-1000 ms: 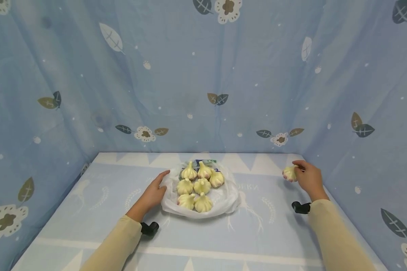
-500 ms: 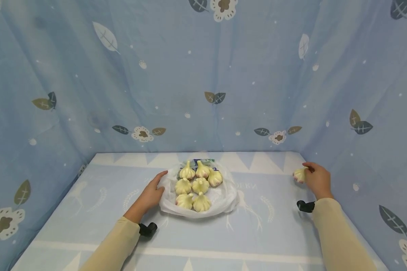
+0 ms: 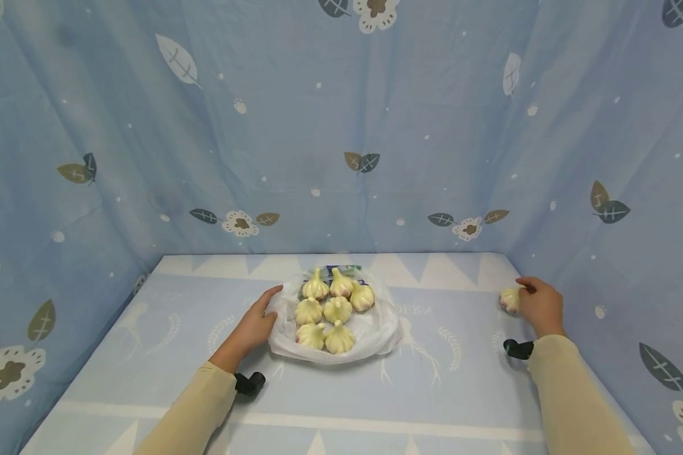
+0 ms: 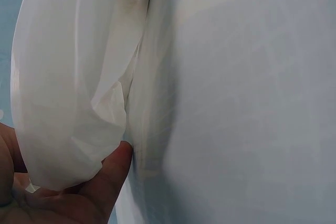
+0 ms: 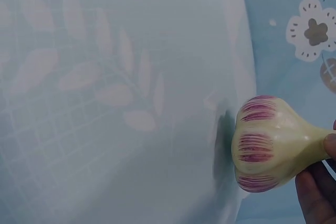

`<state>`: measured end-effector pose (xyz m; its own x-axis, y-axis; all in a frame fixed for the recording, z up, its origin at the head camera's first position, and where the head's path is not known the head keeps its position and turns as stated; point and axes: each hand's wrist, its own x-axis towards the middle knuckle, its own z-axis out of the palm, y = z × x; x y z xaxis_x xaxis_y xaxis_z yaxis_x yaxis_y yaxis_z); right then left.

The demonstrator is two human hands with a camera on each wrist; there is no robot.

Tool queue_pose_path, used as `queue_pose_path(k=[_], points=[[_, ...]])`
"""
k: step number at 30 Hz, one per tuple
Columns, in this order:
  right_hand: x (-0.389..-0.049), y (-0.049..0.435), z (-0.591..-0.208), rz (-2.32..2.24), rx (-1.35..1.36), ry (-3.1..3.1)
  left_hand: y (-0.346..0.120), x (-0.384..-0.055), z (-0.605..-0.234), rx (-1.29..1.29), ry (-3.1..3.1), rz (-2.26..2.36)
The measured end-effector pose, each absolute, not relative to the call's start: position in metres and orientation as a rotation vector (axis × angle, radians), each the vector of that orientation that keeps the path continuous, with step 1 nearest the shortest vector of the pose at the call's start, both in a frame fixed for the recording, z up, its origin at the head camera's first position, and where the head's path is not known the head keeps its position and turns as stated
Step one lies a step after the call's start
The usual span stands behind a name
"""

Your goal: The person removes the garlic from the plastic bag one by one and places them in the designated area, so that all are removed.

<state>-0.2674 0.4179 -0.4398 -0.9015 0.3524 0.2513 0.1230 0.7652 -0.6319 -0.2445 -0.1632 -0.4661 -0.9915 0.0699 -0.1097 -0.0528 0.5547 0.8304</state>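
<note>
White plastic bag [image 3: 386, 338] taken as landmark: it sits on the pale blue patterned worktop [image 3: 432, 395], mouth open upward, rim loose and folded outward. Inside the bag, seven garlic bulbs [image 3: 338, 309], cream-coloured: three along its far side, two across its middle, two at its near side. Several show purplish tint low on the body. Blue and green print [image 3: 341, 270] shows at the bag's far end, behind the bulbs.

Left hand [image 3: 255, 325] at the bag's left edge. Left wrist view: thumb and fingers to either side of the folded white film, pinching it.

Right hand [image 3: 543, 308] well to the right of the bag, near the worktop's right edge. It pinches one more bulb, the held garlic [image 3: 510, 301], by the stem, between thumb and fingers. Right wrist view: base turned toward the worktop, purple streaks in patches around it, shadow just beside it; whether base and worktop touch, cannot tell.

Both sleeves [image 3: 572, 398] beige, reaching in from the near side of the bag, one to its left, one to its right. A black wrist mount [image 3: 252, 383] shows at each cuff. Beyond the bag and to both sides of it, blue curtain [image 3: 273, 126] with leaves and white flowers.
</note>
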Motion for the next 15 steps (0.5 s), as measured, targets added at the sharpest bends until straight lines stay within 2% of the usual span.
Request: queue_pose_path(k=[15], points=[[-0.2623,0.4187,-0.4418,0.905,-0.384,-2.635,-0.1631,-0.2449,-0.4669,0.014,2.662,1.424]])
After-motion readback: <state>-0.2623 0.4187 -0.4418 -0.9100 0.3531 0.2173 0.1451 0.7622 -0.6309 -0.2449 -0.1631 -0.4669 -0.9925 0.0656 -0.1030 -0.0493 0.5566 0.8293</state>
